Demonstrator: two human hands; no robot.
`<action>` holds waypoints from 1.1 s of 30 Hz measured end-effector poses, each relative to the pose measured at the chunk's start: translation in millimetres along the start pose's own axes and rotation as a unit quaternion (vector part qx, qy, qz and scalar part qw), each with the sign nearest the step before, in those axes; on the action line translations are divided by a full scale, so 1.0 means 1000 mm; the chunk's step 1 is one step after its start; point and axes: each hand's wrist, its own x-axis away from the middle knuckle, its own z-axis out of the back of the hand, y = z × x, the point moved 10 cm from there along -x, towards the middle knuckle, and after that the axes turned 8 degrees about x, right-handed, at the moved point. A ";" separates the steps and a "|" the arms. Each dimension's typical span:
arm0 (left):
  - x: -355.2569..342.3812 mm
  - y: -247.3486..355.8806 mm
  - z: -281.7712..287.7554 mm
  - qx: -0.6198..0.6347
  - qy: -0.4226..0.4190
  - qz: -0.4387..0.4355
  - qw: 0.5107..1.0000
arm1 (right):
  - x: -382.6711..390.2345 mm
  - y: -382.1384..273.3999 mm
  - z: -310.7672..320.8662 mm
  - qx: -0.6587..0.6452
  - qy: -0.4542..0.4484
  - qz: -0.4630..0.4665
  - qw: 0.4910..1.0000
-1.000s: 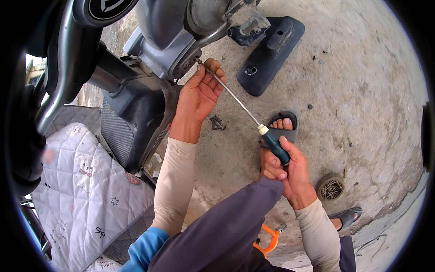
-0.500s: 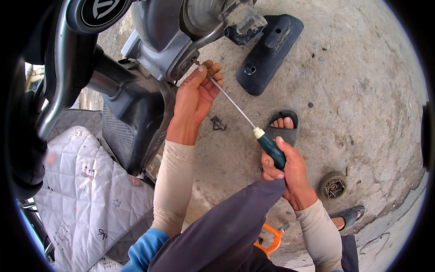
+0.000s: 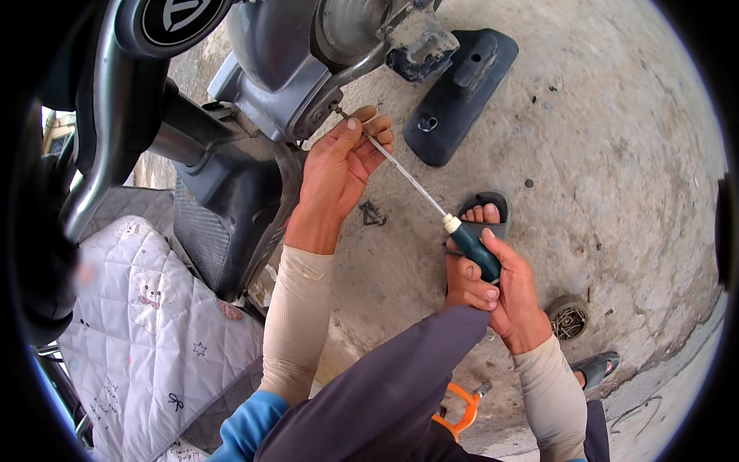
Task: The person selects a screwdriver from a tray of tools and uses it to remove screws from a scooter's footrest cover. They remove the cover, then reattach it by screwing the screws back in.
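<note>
A long screwdriver (image 3: 416, 185) with a dark green handle and cream collar slants from lower right to upper left. My right hand (image 3: 514, 296) is wrapped round its handle. Near the tip, my left hand (image 3: 336, 173) pinches the thin shaft between thumb and forefinger, the other fingers loosely curled. Its far end meets a small brownish piece, perhaps a screw (image 3: 336, 109), at the edge of a grey vehicle part (image 3: 312, 114). The exact contact is too small to make out. Beside my left forearm stands the black plastic body panel (image 3: 242, 204) of a two-wheeler.
A black plastic cover (image 3: 462, 96) lies on the concrete floor. A round container (image 3: 568, 317) of screws sits right of my right hand. An orange-handled tool (image 3: 464, 412) lies below. A quilted cover (image 3: 154, 331) drapes at left, under the metal handlebar (image 3: 108, 115). Sandalled feet show nearby.
Both hands and the screwdriver have shifted slightly right and down, away from the grey part. More of the thin end now shows between my left thumb and that part.
</note>
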 end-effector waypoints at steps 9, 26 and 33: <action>-0.005 0.004 0.019 -0.093 0.053 -0.027 0.994 | 0.013 -0.060 -0.001 0.320 0.094 0.373 0.866; -0.008 0.008 0.031 0.038 0.063 -0.049 0.996 | 0.005 -0.055 -0.013 0.345 0.063 0.339 0.873; -0.021 0.012 0.034 0.065 0.072 -0.070 0.993 | -0.013 0.009 -0.017 -0.147 -0.068 -0.046 0.986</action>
